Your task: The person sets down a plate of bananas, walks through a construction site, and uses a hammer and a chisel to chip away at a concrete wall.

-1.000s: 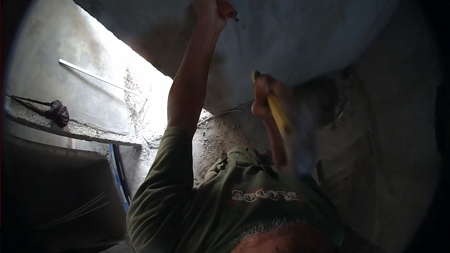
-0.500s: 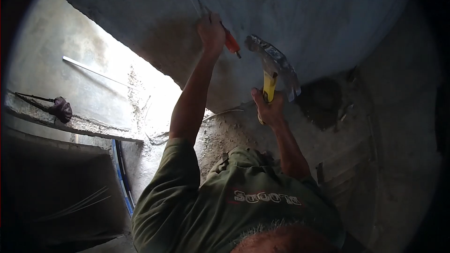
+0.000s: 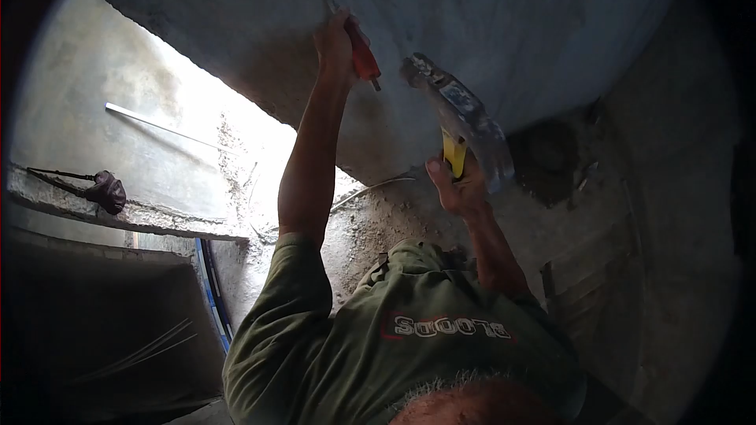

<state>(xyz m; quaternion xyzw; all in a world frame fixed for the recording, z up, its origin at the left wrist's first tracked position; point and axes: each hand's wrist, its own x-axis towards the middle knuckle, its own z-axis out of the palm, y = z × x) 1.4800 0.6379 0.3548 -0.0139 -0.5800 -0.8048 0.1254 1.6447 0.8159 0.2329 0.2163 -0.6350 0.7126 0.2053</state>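
While both arms reach up toward the concrete slab (image 3: 512, 16) overhead, the left hand (image 3: 335, 41) is closed in a fist around a red-handled tool (image 3: 362, 55). Whether this is a chisel or a screwdriver cannot be told. Its handle slants down to the right out of the fist, and its thin metal shaft runs up to the left, where the tip meets the slab at a rough, chipped patch.

The right hand (image 3: 458, 185) is lower and to the right, its fingers wrapped tight around the yellow handle of a claw hammer (image 3: 461, 110). The steel hammer head is blurred. It stands just right of the tool's butt end, near it but not touching.

A dark hole (image 3: 543, 161) is broken into the wall right of the hammer. A thin wire (image 3: 370, 187) curves across the rough surface between the two forearms. The olive shirt (image 3: 354, 354) with its printed lettering fills the bottom of the view.

Far to the left, in bright light, a dark pouch (image 3: 106, 191) sits on a concrete ledge (image 3: 165, 220), with a pale thin rod (image 3: 169, 127) slanting across the wall above it. A blue strip (image 3: 211, 299) runs down below the ledge.
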